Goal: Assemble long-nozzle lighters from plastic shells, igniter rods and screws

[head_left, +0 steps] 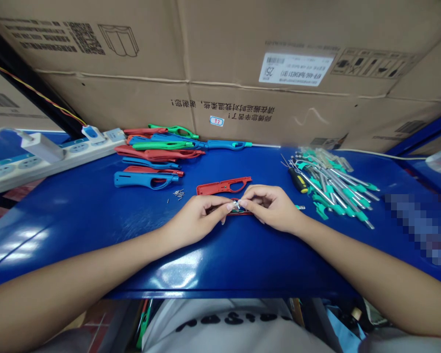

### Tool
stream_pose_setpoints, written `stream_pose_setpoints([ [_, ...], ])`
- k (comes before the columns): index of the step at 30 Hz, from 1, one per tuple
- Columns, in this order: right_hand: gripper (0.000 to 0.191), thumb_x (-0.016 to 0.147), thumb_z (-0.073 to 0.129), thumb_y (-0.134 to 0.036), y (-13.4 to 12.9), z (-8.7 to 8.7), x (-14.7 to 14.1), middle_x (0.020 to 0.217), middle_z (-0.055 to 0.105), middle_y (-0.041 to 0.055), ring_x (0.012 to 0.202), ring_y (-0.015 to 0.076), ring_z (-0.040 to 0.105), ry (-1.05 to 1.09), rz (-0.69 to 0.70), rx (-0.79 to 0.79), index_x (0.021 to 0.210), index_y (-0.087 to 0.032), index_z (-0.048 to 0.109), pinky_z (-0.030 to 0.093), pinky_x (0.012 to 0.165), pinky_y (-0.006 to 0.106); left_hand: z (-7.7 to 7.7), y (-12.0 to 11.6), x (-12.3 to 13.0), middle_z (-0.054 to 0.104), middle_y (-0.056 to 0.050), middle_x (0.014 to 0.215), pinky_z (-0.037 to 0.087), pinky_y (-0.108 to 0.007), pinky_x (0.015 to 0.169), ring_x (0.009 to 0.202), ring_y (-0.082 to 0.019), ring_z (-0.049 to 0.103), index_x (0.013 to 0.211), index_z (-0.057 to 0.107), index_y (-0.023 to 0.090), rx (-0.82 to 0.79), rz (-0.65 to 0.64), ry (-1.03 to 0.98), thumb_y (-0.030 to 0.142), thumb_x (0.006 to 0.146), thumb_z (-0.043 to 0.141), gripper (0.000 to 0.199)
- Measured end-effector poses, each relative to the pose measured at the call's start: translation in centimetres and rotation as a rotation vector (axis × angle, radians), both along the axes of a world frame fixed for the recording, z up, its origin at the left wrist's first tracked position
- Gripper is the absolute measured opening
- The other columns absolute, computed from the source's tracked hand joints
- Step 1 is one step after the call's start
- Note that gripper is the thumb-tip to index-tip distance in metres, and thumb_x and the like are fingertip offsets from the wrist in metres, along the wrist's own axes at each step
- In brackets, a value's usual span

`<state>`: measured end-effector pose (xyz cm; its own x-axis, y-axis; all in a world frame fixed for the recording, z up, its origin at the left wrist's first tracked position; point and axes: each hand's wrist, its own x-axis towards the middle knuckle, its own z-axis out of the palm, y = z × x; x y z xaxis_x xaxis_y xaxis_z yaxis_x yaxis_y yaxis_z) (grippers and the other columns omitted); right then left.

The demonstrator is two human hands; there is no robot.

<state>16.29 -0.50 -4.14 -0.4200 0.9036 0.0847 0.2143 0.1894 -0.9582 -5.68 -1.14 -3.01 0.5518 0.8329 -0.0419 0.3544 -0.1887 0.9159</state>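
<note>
Small shiny part (236, 205) is being pinched between left hand (193, 219) and right hand (275, 208), right over the crosswise red casing (242, 214).

the cardboard box (224, 44) carries upside-down print: "师傅您辛苦了!" and "请在搬运时对我温柔些,谢谢您!". its white label (296, 69) shows "25" and a code starting "kfr-", the rest blurred. the small blue-edged sticker (216, 120) bears a handwritten number, its digits unclear. dark lettering on the pale shirt (231, 338) is too distorted to read.
</note>
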Motion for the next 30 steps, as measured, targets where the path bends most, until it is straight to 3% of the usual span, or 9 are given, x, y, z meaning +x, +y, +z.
stream_pose_setpoints([
  [7,0.039,0.084,0.071,-0.055,0.04,0.31,-0.03,0.062,0.055,-0.0042,0.045,0.007,0.045,0.007,0.008,-0.084,0.08,-0.017,0.062,0.036,0.044,0.023,-0.06,0.09,-0.13,0.059,0.001,0.07,0.038,-0.023,0.061,0.065,-0.012,0.051,0.082,0.069,0.014,0.026,-0.008,-0.01,0.043,0.099,0.05,0.039],
  [18,0.043,0.081,0.072,-0.059,0.26,0.53,0.12,0.06,0.056,-0.0046,0.043,0.0068,0.046,0.014,0.001,-0.113,0.079,-0.017,0.062,0.036,0.043,0.023,-0.25,0.26,-0.22,0.064,-0.001,0.073,0.043,-0.023,0.065,0.068,-0.014,0.056,0.099,0.074,0.014,0.02,0.023,-0.086,0.042,0.097,0.056,0.033],
  [24,0.039,0.082,0.072,-0.056,0.15,0.0,-0.01,0.063,0.056,-0.0031,0.047,0.0069,0.043,-0.018,-0.012,-0.035,0.078,-0.018,0.064,0.033,0.044,0.023,-0.42,0.21,-0.25,0.064,0.0,0.072,0.042,-0.023,0.064,0.066,-0.014,0.055,0.109,0.076,0.016,0.025,0.016,-0.038,0.043,0.098,0.055,0.036],
  [30,0.032,0.087,0.068,-0.048,0.13,-0.12,0.03,0.068,0.059,-0.0004,0.05,0.0079,0.045,-0.068,-0.002,0.041,0.077,-0.017,0.066,0.034,0.047,0.024,-0.49,0.34,-0.28,0.064,0.0,0.072,0.042,-0.024,0.065,0.068,-0.013,0.056,0.097,0.077,0.016,0.036,-0.006,-0.028,0.043,0.099,0.054,0.036],
])
